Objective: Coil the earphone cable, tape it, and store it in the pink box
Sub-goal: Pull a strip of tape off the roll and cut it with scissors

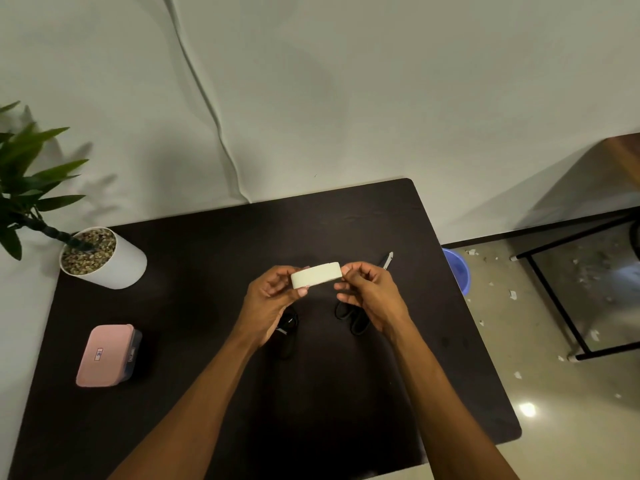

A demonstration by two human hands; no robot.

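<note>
Tape roll [317, 274], white: pinched at either end by left hand [273, 299] and right hand [370, 296], above dark surface [207, 271]. Earphone cable [289, 327]: on surface under left hand. Pink box [105, 355]: lid on, far left.

A near-black rectangular table [207, 410] with rounded corners fills the lower middle of the frame. A white cylindrical plant pot [117, 268] topped with pebbles stands at its upper left corner, and a pink rectangular box [104, 355] lies toward the lower left. Near the centre lie a thin black earphone cable [290, 322] and, to its right, black-handled scissors [387, 260], both partly hidden.
</note>
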